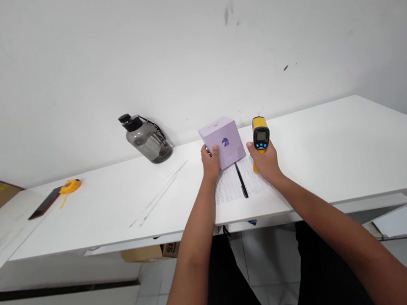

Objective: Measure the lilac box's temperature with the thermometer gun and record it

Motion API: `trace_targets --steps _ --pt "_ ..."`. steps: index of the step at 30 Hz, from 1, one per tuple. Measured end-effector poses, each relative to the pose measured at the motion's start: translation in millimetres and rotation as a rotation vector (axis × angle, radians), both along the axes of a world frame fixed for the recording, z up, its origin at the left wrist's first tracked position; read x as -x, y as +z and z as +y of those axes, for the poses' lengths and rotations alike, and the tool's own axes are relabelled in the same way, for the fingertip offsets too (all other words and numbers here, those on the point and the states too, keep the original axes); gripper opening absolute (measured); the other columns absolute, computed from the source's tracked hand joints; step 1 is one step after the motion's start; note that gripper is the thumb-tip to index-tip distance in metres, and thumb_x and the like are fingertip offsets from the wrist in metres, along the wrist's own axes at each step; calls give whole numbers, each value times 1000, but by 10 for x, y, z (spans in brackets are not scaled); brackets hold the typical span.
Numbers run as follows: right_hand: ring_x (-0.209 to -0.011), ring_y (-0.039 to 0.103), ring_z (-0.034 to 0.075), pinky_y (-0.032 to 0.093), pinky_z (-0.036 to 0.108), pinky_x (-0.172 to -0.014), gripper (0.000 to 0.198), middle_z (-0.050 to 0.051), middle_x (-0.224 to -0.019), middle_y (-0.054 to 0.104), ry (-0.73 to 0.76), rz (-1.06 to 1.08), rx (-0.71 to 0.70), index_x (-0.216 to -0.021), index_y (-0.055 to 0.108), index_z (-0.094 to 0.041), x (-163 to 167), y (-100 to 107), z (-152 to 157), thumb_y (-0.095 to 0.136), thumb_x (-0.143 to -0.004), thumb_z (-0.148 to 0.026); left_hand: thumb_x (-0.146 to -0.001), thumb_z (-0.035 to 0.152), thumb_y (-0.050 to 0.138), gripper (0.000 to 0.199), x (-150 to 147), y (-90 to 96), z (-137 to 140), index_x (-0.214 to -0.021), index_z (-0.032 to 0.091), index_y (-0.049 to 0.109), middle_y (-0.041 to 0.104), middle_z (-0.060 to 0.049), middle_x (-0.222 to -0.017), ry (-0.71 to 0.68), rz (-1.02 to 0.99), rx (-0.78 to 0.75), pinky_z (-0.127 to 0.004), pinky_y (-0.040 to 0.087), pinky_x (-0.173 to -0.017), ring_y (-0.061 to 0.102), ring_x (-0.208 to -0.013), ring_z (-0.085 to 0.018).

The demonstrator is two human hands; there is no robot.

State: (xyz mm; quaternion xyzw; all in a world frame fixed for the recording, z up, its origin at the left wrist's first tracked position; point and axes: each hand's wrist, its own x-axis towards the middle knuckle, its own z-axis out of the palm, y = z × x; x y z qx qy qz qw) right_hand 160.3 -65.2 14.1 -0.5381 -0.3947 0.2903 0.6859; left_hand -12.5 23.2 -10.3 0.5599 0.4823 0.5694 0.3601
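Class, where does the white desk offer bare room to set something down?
Free: the desk right of the right hand; also between the tape measure and bottle. Crowded: the middle, where left hand, purple box, pen, paper and yellow handheld device cluster.

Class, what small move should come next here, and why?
Perhaps the right hand should turn the yellow handheld device toward the lilac box: the left hand holds that box tilted, and the device, its screen facing the viewer, is gripped just beside it.
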Motion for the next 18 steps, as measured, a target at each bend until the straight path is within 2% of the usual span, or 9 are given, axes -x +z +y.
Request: trace_targets --steps 18 --pt "-78 53 17 46 36 -75 38 0 -88 59 0 -130 -26 -93 53 -24 11 77 -50 70 -79 -55 -83 78 61 79 -1 20 -34 -134 19 50 61 -18 -139 -16 -4 -1 -45 50 -107 60 -129 -30"
